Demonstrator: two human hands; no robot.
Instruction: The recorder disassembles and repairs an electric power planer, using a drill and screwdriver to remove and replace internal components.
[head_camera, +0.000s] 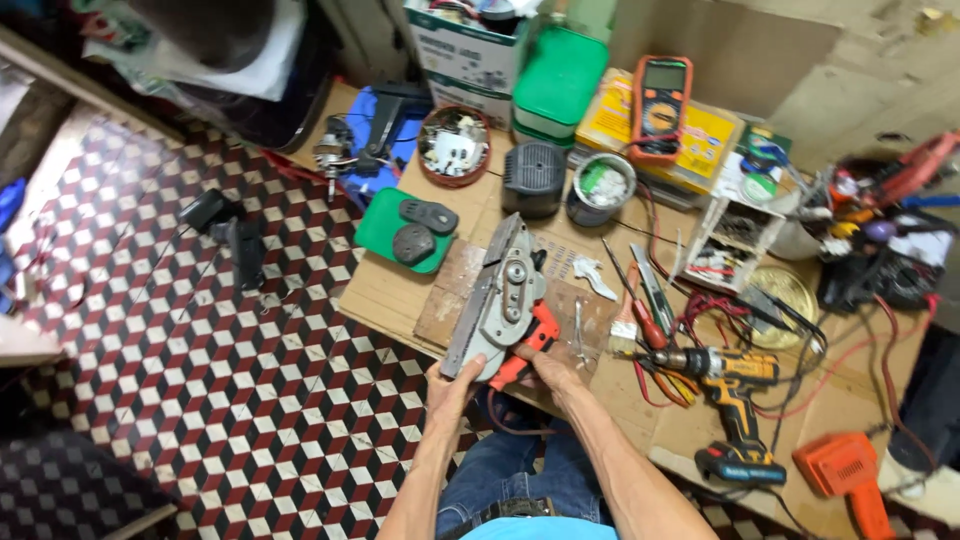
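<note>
Head view is showing both hands gripping a grey chainsaw head (505, 300) at the bench (390, 290) edge: left hand (450, 380) fingers clasping its bar, right hand (545, 365) fingers wrapping its orange handle; keeping it steady and level seems wise.

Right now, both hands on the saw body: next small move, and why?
Probably lay the grey-and-orange saw body flat on the wooden board. The left hand props its lower edge and the right hand grips the orange handle, so it is tilted up; loose screws and a screwdriver lie close beside it.
</note>
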